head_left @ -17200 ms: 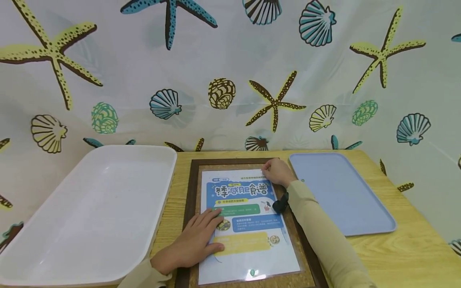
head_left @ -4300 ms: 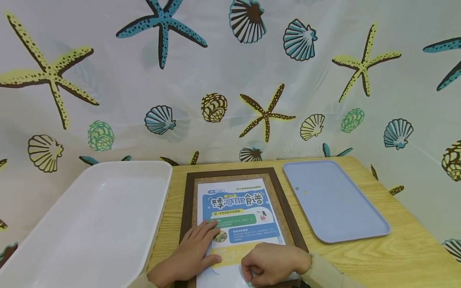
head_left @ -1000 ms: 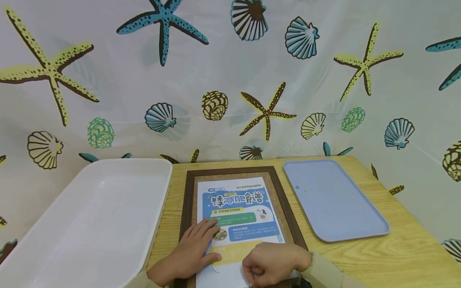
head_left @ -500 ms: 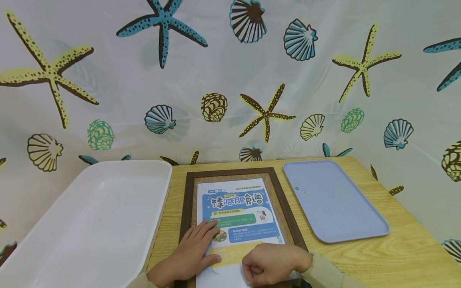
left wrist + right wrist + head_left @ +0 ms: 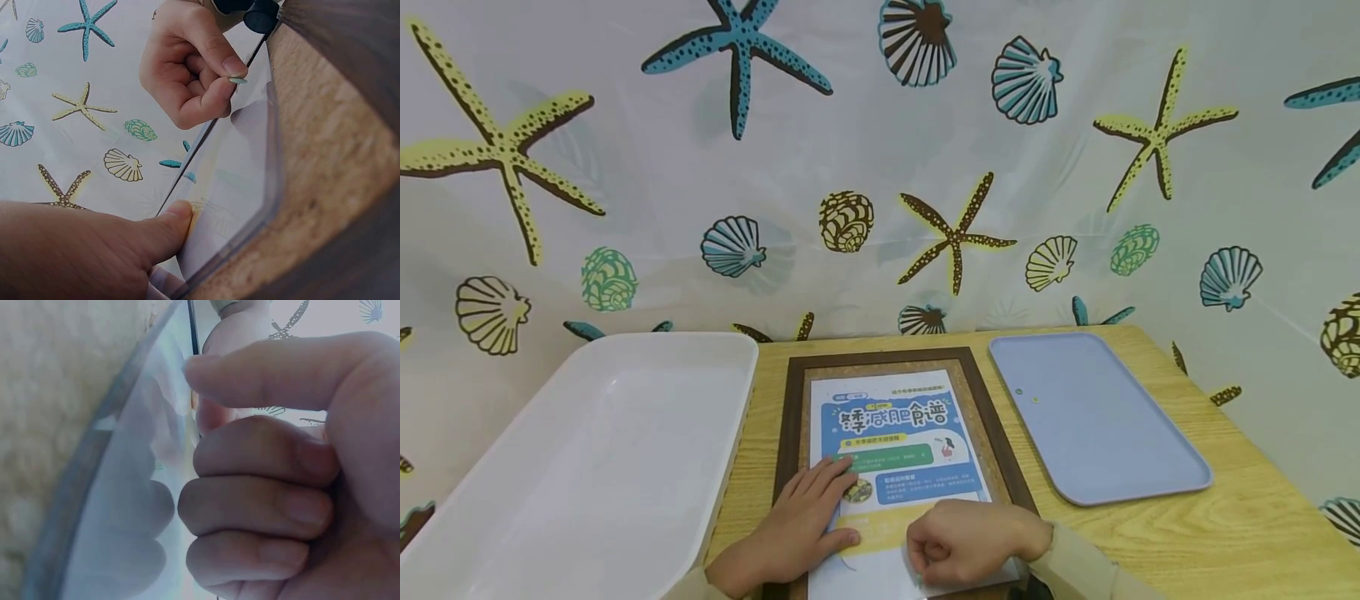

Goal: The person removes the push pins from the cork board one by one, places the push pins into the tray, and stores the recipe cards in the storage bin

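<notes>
A glossy printed poster (image 5: 887, 417) lies on a cork board with a dark brown frame (image 5: 880, 358). My left hand (image 5: 797, 533) rests flat on its left side with fingers spread; the thumb shows at the sheet in the left wrist view. Over the poster's lower edge, my right hand (image 5: 973, 542) pinches a small green thumbtack (image 5: 238, 80) between thumb and index finger, the other fingers curled in. In the right wrist view those curled fingers hide the tack, close over the shiny sheet.
A blue tray (image 5: 1120, 417) stands right of the board, with a green thumbtack (image 5: 1018, 392) and a small yellow thumbtack (image 5: 1036, 400) near its left edge. A large white basin (image 5: 602, 450) stands at left. Behind the wooden table (image 5: 1240, 533) hangs a patterned curtain (image 5: 820, 133).
Since the oldest frame, my right hand has moved from the poster's top right corner to its lower edge. Two tacks now show on the tray. Lately the right hand has risen slightly.
</notes>
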`<state>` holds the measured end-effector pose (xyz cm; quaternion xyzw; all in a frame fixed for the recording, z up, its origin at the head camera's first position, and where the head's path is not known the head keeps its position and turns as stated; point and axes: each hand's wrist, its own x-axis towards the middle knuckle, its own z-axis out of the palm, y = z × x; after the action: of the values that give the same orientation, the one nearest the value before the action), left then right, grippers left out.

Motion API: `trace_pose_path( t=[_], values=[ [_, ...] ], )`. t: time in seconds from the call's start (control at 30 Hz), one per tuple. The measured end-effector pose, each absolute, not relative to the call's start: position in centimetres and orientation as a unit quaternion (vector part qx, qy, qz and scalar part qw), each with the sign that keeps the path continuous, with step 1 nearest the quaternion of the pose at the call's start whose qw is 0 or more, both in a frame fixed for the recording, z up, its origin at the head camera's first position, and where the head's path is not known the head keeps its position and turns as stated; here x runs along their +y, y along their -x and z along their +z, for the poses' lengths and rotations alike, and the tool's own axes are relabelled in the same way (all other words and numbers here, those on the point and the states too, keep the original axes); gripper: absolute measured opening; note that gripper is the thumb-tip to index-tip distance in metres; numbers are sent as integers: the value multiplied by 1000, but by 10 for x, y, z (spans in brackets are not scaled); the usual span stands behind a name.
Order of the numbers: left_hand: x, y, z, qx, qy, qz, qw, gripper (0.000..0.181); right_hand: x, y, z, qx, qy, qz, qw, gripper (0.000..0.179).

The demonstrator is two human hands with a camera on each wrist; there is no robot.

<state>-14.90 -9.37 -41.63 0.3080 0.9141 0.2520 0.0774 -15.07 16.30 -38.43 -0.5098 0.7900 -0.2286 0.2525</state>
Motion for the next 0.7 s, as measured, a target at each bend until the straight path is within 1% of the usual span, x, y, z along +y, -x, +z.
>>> trace_pose_path(
  t=[0.37, 0.57, 0.7],
  values=[
    [-93, 149, -417, 915, -306, 252, 76, 65, 167, 153, -382, 809, 479, -250, 231, 7],
    [-92, 149, -417, 914, -304, 256, 77, 65, 172, 159, -382, 804, 449, -299, 253, 7],
    [-92, 150, -418, 914, -306, 255, 74, 65, 175, 164, -380, 810, 438, -308, 237, 7]
  ],
)
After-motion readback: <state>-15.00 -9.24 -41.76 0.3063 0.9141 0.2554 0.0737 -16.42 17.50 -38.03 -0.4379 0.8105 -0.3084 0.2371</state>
